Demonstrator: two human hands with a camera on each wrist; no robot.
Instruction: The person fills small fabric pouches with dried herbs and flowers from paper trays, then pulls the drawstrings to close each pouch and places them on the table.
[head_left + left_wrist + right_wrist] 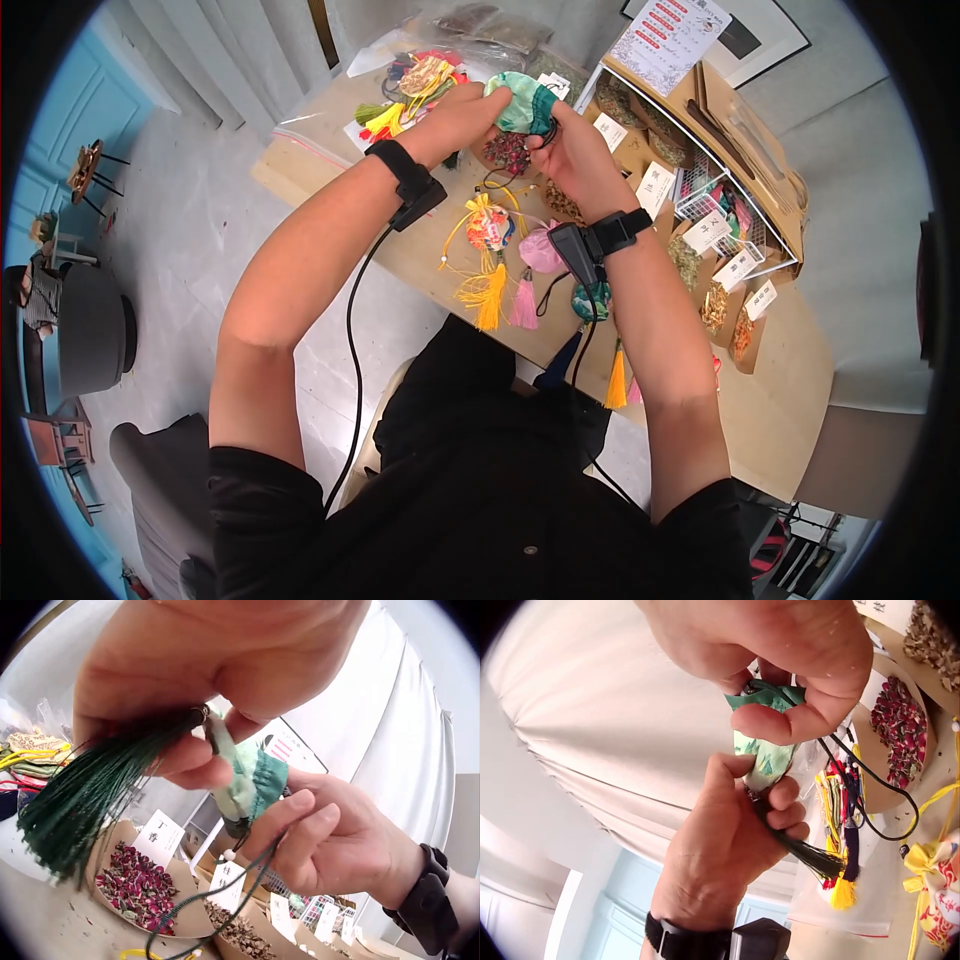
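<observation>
1. Tassels (381,122) and heaped pouches (428,76) lie on the surface (780,400) just beyond the left grip (466,118); a wide sweep of that arm would likely tangle their cords.

2. The left grip is clamped on the lower end of the green pouch (518,102), with the dark green tassel (105,787) hanging beside its fingers. A hard pull there, if it caught the tassel, could loosen its join or strip threads.

3. The petals (139,885) sit in a paper tray near the raised work. Should the tassel or cord dip, it could drag some out or knock the rim.

4. The green pouch is held up between both hands, off the surface. Whether it is filled cannot be told; if it is and the mouth gapes, tilting might spill the contents.

5. The right grip (580,165) is clamped on the pouch's darker top band, and the drawstring (889,838) hangs in a loose loop. Pulling unevenly could bunch the fabric to one side, while the loop might snag on a finger.

6. The right wrist camera (578,250) overlaps the pink pouch (541,248) from above; whether they touch is unclear. Lowering that wrist could shove the pouch along.
</observation>
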